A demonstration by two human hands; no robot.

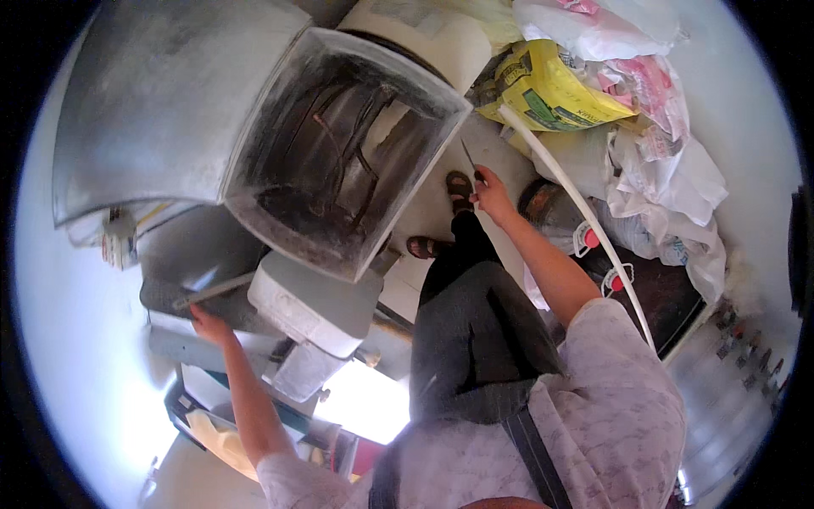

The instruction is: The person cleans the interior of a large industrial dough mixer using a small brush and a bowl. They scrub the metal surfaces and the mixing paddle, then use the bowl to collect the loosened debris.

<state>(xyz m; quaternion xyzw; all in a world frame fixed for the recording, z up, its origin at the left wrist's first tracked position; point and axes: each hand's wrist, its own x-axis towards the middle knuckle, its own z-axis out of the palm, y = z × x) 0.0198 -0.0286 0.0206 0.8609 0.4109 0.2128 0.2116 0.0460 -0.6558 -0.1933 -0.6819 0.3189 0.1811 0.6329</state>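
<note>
My right hand [493,196] grips a slim tool [469,155] with a dark handle and a thin metal shaft or blade pointing away from me. It is held beside the open side of a metal cabinet [416,184]. Dark tubes or cables [362,159] run through the cabinet's grimy inside. Off to the left, my left hand [213,326] has its fingertips at one end of a pale narrow strip [219,289]. The strip lies over a dark grey surface [197,248]. Whether the fingers grip the strip or only touch it cannot be seen.
A pale rounded box [315,305] stands near my legs. On the right are a yellow bag [553,89], white plastic bags [661,172], a long white pipe [566,181] and jugs with red caps [591,238]. A dark tray [184,423] with items is at lower left.
</note>
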